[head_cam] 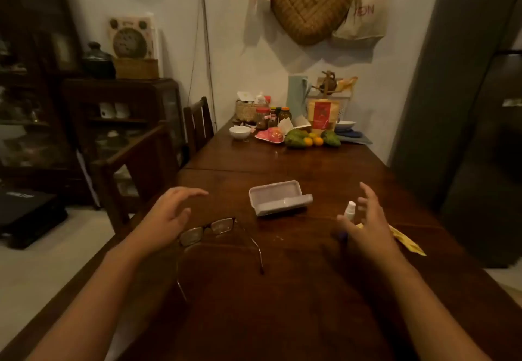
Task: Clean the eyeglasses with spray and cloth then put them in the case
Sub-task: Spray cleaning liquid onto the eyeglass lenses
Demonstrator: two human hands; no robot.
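Note:
Dark-framed eyeglasses (217, 229) lie on the wooden table (282, 290) with their arms unfolded toward me. My left hand (169, 213) hovers just left of the lenses, fingers spread and relaxed, holding nothing. A white glasses case (278, 197) sits open in the middle of the table. To its right stands a small white spray bottle (350, 210). My right hand (367, 219) is spread around the bottle's right side, apart from it. A yellow cloth (406, 243) lies partly hidden behind that hand.
The far end of the table holds a white bowl (240, 132), jars (262, 117), fruit (310, 139) and a red-and-yellow packet (323, 115). Wooden chairs (135, 168) stand along the left edge. A dark fridge (480, 134) rises on the right.

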